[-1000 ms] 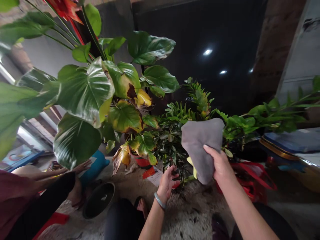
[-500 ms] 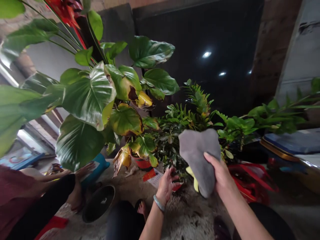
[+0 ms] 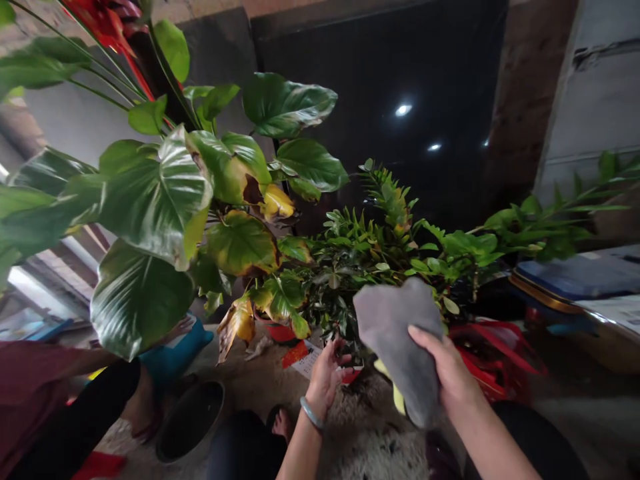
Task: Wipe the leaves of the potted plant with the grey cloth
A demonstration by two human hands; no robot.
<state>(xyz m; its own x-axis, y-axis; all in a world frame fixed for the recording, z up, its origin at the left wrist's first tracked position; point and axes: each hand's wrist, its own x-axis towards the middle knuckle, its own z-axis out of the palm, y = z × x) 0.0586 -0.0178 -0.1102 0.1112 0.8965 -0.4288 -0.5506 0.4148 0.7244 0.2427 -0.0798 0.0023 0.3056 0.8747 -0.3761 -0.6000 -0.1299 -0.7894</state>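
Observation:
My right hand (image 3: 453,373) is closed on a grey cloth (image 3: 397,337), holding it up against the small-leaved green plant (image 3: 370,257) in front of me. A bit of yellow leaf (image 3: 399,398) shows beneath the cloth. My left hand (image 3: 327,373), with a pale bangle at the wrist, reaches low into that plant's foliage near its base; its fingers are curled among the leaves, and I cannot see whether they hold anything. A large-leaved plant (image 3: 160,200) with yellowing, brown-edged leaves spreads to the left.
A red pot (image 3: 277,331) stands under the big leaves. A dark round bowl (image 3: 193,419) lies on the floor at lower left. Another person in black trousers and a maroon top (image 3: 45,400) sits at left. Red stand (image 3: 493,363) and a blue-topped tray (image 3: 575,277) at right.
My right hand has brought the grey cloth downward along the plant. My left hand stays low in the foliage, barely shifted. The view has drifted slightly.

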